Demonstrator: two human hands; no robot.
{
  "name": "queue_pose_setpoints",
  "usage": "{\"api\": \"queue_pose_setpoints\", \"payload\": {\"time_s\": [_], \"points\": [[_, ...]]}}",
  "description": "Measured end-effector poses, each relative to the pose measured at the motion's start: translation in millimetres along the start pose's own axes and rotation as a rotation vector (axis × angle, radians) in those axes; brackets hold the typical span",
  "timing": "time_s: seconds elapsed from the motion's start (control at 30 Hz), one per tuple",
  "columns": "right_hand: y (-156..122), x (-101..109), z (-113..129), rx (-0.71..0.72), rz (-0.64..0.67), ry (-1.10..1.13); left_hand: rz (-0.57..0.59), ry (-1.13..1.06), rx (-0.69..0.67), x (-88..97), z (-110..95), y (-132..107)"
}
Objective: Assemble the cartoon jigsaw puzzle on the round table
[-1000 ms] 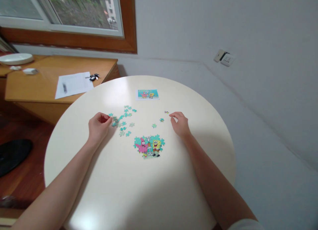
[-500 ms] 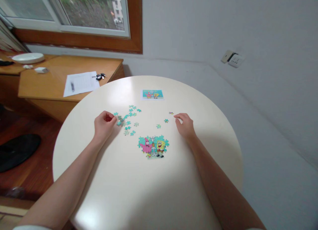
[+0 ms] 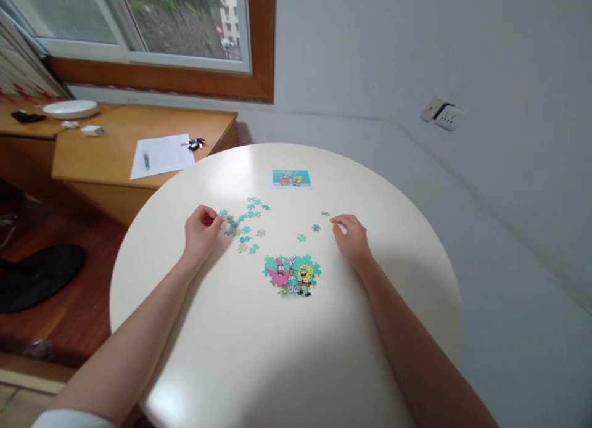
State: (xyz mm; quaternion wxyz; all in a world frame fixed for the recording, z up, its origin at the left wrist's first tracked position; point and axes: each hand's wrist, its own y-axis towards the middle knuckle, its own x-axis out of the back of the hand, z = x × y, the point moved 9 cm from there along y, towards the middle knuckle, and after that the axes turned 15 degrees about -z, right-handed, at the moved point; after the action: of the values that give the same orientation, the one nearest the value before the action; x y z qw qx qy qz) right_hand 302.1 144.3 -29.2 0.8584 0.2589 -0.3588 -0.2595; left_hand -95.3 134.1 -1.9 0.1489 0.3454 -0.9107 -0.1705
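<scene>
My left hand (image 3: 201,232) rests at the left edge of a spread of loose jigsaw puzzle pieces (image 3: 245,230), mostly turquoise and pale green. Its thumb and forefinger are pinched together; whatever may be between them is hidden. My right hand (image 3: 352,238) lies on the table's right half, fingers curved, with a gap between thumb and forefinger and nothing visible in it. Just left of its fingertips is a small multicoloured puzzle piece (image 3: 325,214). A turquoise piece (image 3: 316,228) and a paler piece (image 3: 301,237) lie farther left. Between my forearms sits a partly joined cartoon puzzle (image 3: 292,276) with ragged edges.
A reference picture card (image 3: 290,179) lies toward the far side of the round white table (image 3: 259,366). Beyond, on the left, a wooden desk (image 3: 115,123) carries a sheet of paper (image 3: 161,158), keys (image 3: 197,144) and a white plate (image 3: 70,110). A wall closes the right side.
The whole scene has shifted slightly right in view as the camera turned. Both hands keep almost the same places on the table, and the puzzle pieces look unmoved.
</scene>
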Motion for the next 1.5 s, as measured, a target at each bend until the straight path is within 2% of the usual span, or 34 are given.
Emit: {"api": "queue_pose_setpoints", "payload": {"time_s": [0.33,0.77,1.17,1.33,1.5], "points": [[1.2,0.7,2.6,0.026,-0.012,0.01,-0.043,0.146,0.012,5.8,-16.4,-1.3],[0.8,1.1,4.6,0.057,-0.022,0.002,-0.083,0.149,0.014,12.2,-11.5,5.1],[1.7,0.5,1.8,0.039,-0.01,-0.004,-0.072,0.13,0.005,13.2,-6.6,8.6],[1.7,0.7,2.3,0.057,-0.007,0.005,-0.114,0.138,-0.029,18.7,-9.0,9.4],[1.8,0.5,1.6,0.049,-0.007,0.004,-0.102,0.151,-0.036,18.7,-10.7,8.2]]}}
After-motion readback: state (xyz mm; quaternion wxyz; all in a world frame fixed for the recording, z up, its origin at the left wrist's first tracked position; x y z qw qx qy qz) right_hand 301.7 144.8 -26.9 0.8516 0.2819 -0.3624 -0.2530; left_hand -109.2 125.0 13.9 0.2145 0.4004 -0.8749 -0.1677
